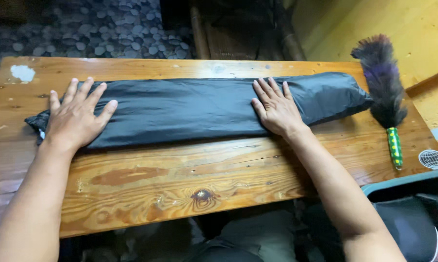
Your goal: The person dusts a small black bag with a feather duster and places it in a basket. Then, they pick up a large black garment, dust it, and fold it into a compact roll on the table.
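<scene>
Black folded fabric lies under the flat left hand and right hand, fingers spread apart.

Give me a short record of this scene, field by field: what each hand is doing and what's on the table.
left hand: flat, fingers spread, pressing the left end of the folded black fabric
right hand: flat on the fabric, right of its middle
surface: wooden table
nearby: feather duster with green spotted handle, lying apart from the fabric's right end
</scene>
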